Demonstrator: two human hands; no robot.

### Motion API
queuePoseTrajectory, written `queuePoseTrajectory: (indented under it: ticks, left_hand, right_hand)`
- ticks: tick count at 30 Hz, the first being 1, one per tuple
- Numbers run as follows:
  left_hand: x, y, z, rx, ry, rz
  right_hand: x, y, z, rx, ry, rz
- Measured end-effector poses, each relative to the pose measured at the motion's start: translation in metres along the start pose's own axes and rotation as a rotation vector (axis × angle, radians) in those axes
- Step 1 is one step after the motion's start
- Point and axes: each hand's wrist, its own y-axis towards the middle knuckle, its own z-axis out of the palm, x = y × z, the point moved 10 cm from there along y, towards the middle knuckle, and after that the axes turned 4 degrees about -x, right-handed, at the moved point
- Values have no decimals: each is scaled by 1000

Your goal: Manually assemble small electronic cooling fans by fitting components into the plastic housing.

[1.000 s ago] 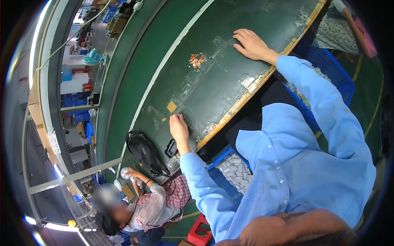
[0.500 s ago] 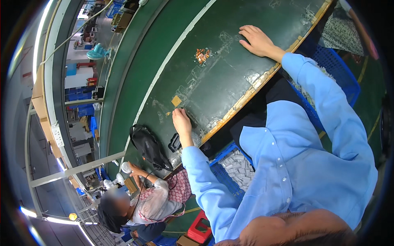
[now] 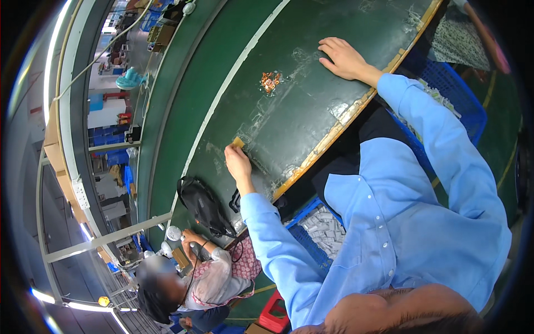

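My left hand [image 3: 238, 165] reaches over the green bench top with its fingers drawn together. Its fingertips are at a small tan square piece [image 3: 238, 142] and cover part of it. The piece looks thin and flat. My right hand [image 3: 343, 59] lies palm down on the bench farther right, fingers stretched out and holding nothing. Between the hands and farther back sits a small pile of copper-coloured parts [image 3: 271, 82], too small to make out singly.
A black bag [image 3: 203, 206] lies on the bench left of my left hand. Blue baskets [image 3: 473, 106] with pale parts stand below the bench edge. A person [image 3: 211, 273] sits at the left with a small white fan [image 3: 174, 233]. A red stool [image 3: 273, 313] stands on the floor.
My left hand has moved slightly left and forward onto the tan square, whose near part is now covered. The right hand stays about where it was. The whole view has shifted a little.
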Motion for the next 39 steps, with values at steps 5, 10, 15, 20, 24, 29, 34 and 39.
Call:
queuePoseTrajectory:
  ticks: [5,10,15,20,24,29,34,39]
  left_hand:
    - [4,6,7,124,-70,41]
    - [8,1,2,67,-242,68]
    - [14,-5,-3,-52,-270,-16]
    - [-7,-6,-2,-57,-20,67]
    - [-18,-7,6,-13,167,79]
    - [-26,1,10,58,231,79]
    - [-24,14,17,104,227,68]
    - [-119,52,24,12,-182,132]
  right_hand:
    - [1,2,0,-47,-2,-30]
    - [0,1,2,-53,-6,-34]
    - [-2,2,3,-32,-9,-25]
    - [0,1,2,-33,-14,-25]
    - [0,0,0,-35,-9,-18]
    - [-2,-3,-1,-48,0,-12]
    - [3,1,-1,-23,8,-22]
    - [-1,0,0,-6,24,-7]
